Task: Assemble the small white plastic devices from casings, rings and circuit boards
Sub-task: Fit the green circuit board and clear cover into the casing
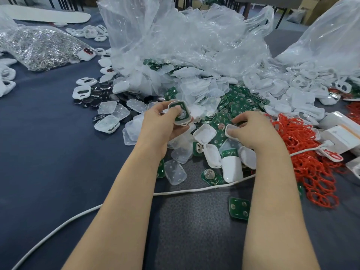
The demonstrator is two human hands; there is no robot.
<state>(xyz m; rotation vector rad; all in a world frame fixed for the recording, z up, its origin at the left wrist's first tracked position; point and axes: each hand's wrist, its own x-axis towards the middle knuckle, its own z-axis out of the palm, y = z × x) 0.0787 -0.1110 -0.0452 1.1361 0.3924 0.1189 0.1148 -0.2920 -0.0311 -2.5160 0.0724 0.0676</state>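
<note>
Now my left hand (163, 123) grips a rounded white plastic casing (184, 123) with a green circuit board (184, 107) seated inside, open face up, long axis tilted away from me. Just right of those fingers, near but apart, my right hand (253, 129) pinches a translucent white plastic cover (231, 131) between curled thumb and fingertips; I judge it closes that casing next.

The table (42, 152) lies open at near left, crossed only by a cable (185, 190). In the near middle the mat (194, 240) holds one board (239, 208). Ahead, a pile (204, 98) of parts and crumpled bags (175, 39) block the way; red rings (311, 172) and boxes (342, 137) crowd the right. At the pile's near edge the left hand (161, 123) grips a casing (184, 123) and the right hand (255, 131) pinches a cover (229, 129).
</note>
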